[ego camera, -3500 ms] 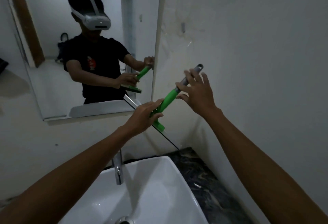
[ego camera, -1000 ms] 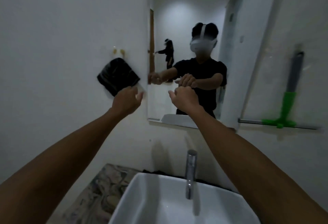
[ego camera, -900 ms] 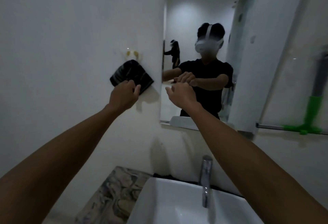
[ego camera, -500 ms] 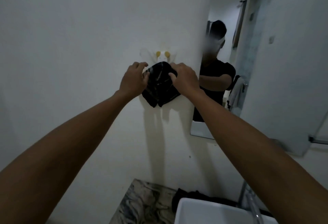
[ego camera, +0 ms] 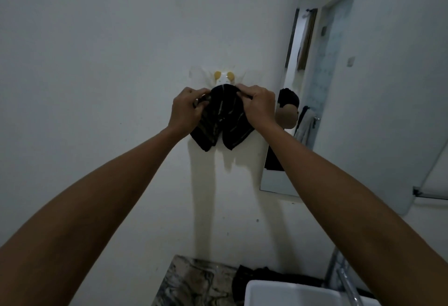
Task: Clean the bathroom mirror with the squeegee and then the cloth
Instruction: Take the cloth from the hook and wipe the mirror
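- White wall [ego camera: 97,87] fills most of the view, and the light is dim, so small details are hard to read.
- Your cloth [ego camera: 224,117] hangs on this wall from a small hook [ego camera: 224,76] with two yellow knobs, just left of the mirror [ego camera: 303,87].
- Your left hand [ego camera: 186,111] has its fingers curled on the left side of the cloth, and your right hand [ego camera: 258,108] pinches its top right edge, close under the hook.
- Risk, as I judge it: if you pull the cloth straight down or toward you, it can catch on the hook, and the hook may come off the wall. Lift the cloth up and over first.
- Another risk: the cloth is folded in two hanging parts; if one hand lets go early, it can slip and fall to the counter [ego camera: 194,281] or into the sink [ego camera: 291,291].
- Below, near you, are the marbled counter, a dark thing lying on it that I cannot identify, the white sink and a tap [ego camera: 346,281] at the right.
- No squeegee is in view.
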